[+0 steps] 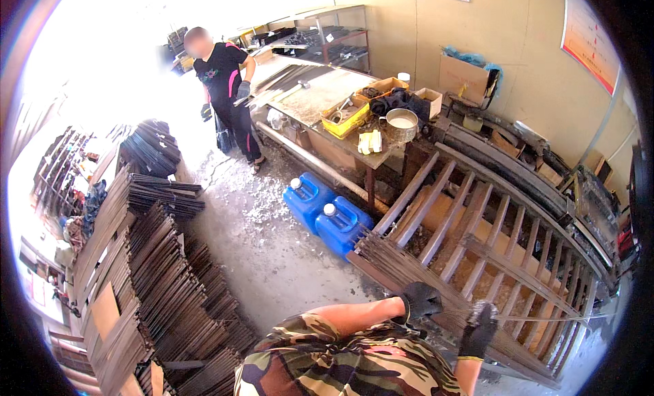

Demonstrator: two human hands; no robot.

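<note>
My left hand, in a dark glove, is closed around one end of some thin rods. My right hand, also gloved and with greyish fingertips, is closed on the same rods a little farther right. From there they run out over the slatted metal rack. Just beneath my hands lies a bundle of long dark metal strips, slanting across the rack's near side. The exact grip of the fingers is too small to make out.
Two blue jugs stand on the floor beside the rack. Tall stacks of dark strips fill the left. A worktable holds yellow bins and a metal pot. Beyond it stands a gloved person.
</note>
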